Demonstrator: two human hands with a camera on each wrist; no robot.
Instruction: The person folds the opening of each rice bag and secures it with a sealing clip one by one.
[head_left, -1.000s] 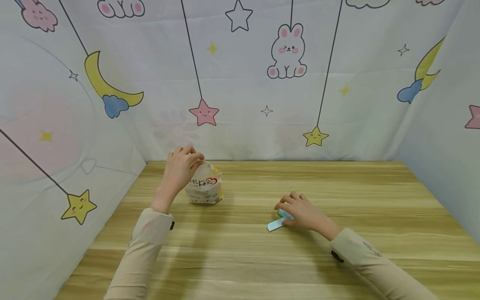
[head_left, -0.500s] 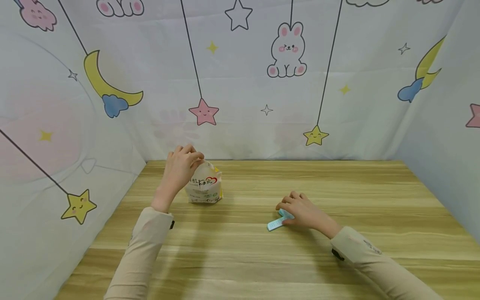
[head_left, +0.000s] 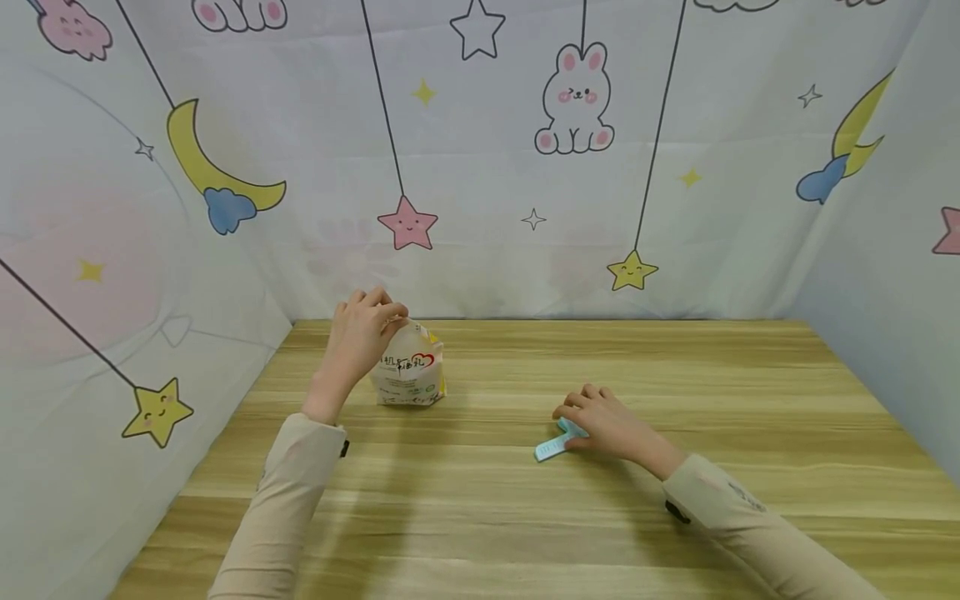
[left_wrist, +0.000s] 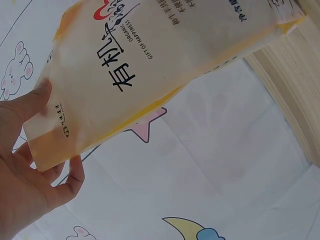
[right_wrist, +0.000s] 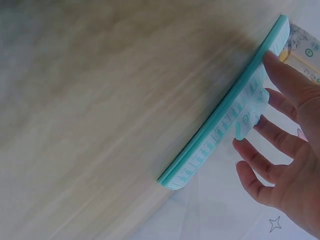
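Observation:
At the back left of the table stands a pale bag printed with dark characters and a red heart. My left hand pinches its top edge between thumb and fingers, as the left wrist view also shows at the bag's plain corner. Right of the middle, a light teal bag clip with a long printed bar lies on the tabletop. In the right wrist view, my right hand holds this clip, thumb on the bar and fingers at its raised tab. The head view hides part of the clip under that hand.
The wood-grain table reaches back to a white cloth backdrop printed with stars, moons and rabbits. More cloth closes the left and right sides.

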